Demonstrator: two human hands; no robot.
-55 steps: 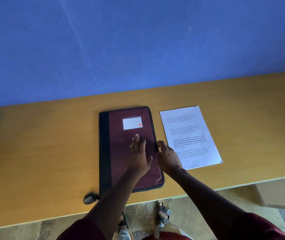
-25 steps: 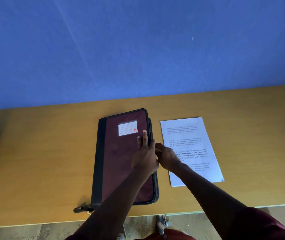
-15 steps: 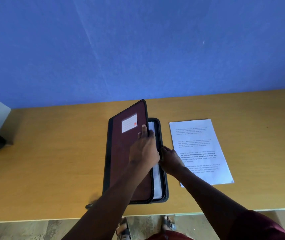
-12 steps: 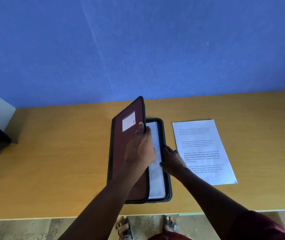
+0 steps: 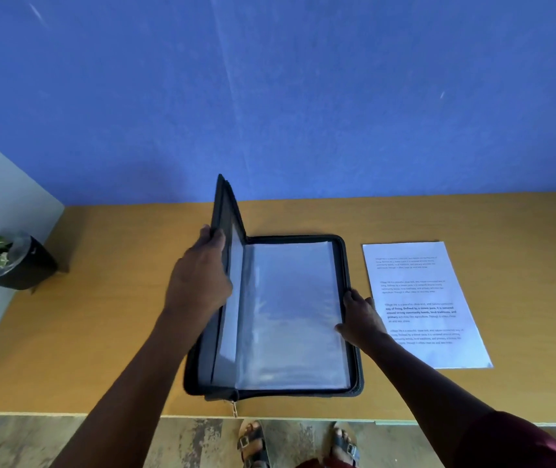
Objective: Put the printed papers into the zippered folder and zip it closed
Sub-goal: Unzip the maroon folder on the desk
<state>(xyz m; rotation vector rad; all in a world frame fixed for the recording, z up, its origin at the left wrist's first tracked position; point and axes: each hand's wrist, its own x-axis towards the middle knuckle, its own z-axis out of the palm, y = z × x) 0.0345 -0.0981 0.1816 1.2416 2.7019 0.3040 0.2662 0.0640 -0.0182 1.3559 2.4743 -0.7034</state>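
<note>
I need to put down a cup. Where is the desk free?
Free: wooden desk between black plant pot and open zippered folder; also right of white printed paper. Crowded: between folder and paper.

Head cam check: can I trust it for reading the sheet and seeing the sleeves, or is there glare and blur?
Head view: soft bluish sheen on the clear plastic sleeves of the open black zippered folder; the white printed paper is evenly lit, its text too small to read; wide-angle bending tilts the wooden table edges.
</note>
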